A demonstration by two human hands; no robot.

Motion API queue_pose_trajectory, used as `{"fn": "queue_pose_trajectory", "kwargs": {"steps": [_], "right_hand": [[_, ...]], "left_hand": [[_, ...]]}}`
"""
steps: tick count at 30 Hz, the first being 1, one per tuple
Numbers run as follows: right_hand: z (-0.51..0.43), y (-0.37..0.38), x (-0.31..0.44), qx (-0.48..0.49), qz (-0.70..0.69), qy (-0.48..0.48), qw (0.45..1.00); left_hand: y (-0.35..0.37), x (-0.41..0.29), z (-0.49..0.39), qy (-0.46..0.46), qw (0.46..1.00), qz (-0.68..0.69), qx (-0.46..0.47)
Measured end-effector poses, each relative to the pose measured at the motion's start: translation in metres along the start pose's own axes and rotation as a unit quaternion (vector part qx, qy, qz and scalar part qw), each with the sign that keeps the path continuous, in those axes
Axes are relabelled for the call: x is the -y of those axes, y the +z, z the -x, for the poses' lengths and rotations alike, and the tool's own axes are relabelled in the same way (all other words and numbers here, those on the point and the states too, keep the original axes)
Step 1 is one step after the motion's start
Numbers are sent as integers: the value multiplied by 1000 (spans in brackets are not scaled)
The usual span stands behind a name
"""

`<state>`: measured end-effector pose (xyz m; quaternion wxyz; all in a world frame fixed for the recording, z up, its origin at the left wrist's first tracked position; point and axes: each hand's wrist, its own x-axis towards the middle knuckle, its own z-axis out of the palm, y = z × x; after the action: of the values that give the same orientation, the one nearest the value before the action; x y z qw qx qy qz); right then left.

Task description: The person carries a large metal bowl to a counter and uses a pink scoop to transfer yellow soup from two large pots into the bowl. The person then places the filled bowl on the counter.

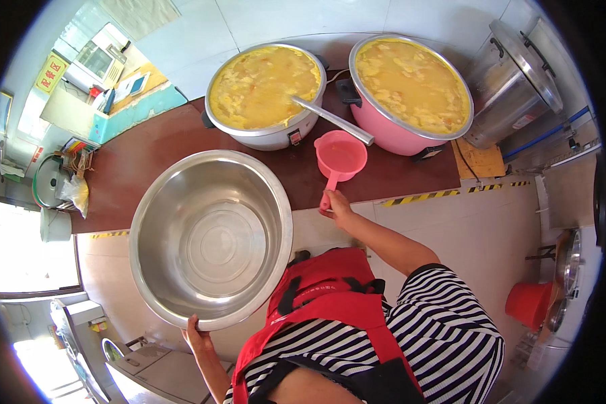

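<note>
My left hand (199, 336) grips the near rim of a large stainless steel basin (224, 247), which is empty and tilted towards me over the table's front edge. In my right hand (337, 204) is the handle of a pink plastic dipper (341, 154), its bowl above the tabletop. Beyond it a grey-white pot (267, 132), filled nearly to the rim with yellow soup (262, 81), has a metal-handled utensil (333, 119) leaning in it; the submerged end is hidden. A pink pot (384, 126) of similar soup (409, 86) stands to its right.
The pots stand on a dark red table (146, 141) against a tiled wall. A tall lidded steel pot (505, 86) is at the right, with a red bucket (529, 305) lower down. A glass lid (50, 179) and plastic bag (76, 194) lie at the table's left end.
</note>
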<state>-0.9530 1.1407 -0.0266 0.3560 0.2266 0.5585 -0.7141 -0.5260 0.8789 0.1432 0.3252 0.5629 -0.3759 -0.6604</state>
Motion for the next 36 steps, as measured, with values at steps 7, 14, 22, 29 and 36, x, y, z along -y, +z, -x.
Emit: {"fn": "queue_pose_trajectory", "kwargs": {"steps": [7,14,22,29,36], "right_hand": [[25,-88,37,18,171,-49,984],[55,-143,74,86,100,-112,985],[141,-209,105,119,15,-89,989],[198,-210,129,138,91,-143,976],[192,-144,114,268,233,-136,925]], "left_hand": [[11,45,39,-18,1000,0,6],[39,76,97,-25,1000,13,10],[68,110,149,-14,1000,13,-12],[76,141,173,-60,998,35,0],[80,185,184,-81,996,30,22]]}}
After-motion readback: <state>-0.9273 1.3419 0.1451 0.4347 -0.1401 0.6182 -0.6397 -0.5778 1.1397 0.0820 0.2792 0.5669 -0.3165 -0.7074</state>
